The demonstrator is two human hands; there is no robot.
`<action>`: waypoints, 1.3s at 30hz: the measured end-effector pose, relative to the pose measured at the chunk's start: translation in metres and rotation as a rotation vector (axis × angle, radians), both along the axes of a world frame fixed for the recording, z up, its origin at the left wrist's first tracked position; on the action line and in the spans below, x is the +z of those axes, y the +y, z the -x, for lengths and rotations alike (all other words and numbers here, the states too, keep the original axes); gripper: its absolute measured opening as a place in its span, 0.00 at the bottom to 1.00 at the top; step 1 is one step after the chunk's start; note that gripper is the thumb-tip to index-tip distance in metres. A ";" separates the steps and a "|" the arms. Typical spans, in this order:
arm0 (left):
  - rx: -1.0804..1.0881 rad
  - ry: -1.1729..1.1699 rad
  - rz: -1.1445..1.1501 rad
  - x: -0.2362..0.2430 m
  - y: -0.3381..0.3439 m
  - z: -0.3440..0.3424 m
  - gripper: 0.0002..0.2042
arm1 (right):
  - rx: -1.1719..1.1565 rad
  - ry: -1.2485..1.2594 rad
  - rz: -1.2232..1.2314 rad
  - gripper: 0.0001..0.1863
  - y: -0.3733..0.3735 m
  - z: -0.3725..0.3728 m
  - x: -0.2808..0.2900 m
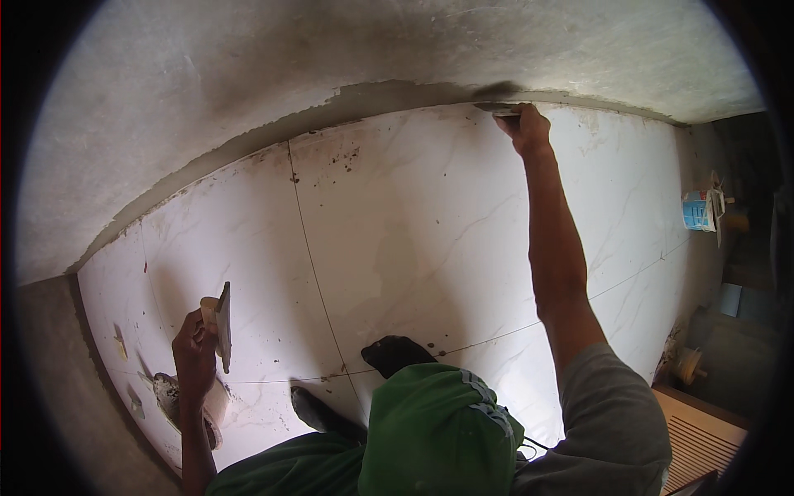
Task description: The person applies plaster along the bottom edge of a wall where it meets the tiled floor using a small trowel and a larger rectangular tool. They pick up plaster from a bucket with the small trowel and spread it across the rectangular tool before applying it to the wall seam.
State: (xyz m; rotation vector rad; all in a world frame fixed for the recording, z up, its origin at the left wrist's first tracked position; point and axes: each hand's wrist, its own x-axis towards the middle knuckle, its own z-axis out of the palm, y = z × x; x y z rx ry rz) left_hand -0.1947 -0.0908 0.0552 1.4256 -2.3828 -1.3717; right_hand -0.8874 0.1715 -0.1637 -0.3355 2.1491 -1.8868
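Observation:
My left hand grips the pale handle of a flat trowel, its blade held on edge above the marble-patterned white floor tiles. Just below and behind it lies a mortar-smeared container, partly hidden by my hand and forearm. My right hand, arm outstretched, is closed on a second trowel against the grey mortar band where the tiles meet the plastered wall. Dark crumbs and smears speckle the tiles along that edge.
A side wall bounds the left. At right stand a blue-and-white bucket with tools and, in shadow, a spool-like object. A slatted wooden panel is at lower right. My feet are on the tiles.

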 end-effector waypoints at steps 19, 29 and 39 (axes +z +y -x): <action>0.010 -0.059 0.018 0.004 -0.008 -0.001 0.14 | 0.143 0.136 -0.060 0.13 0.014 -0.031 0.060; -0.038 -0.010 0.016 -0.008 -0.012 0.001 0.12 | -0.541 0.519 -0.568 0.14 0.004 -0.016 0.003; 0.029 -0.004 -0.052 0.003 0.000 -0.015 0.16 | -0.555 0.564 -0.608 0.16 -0.075 -0.068 -0.002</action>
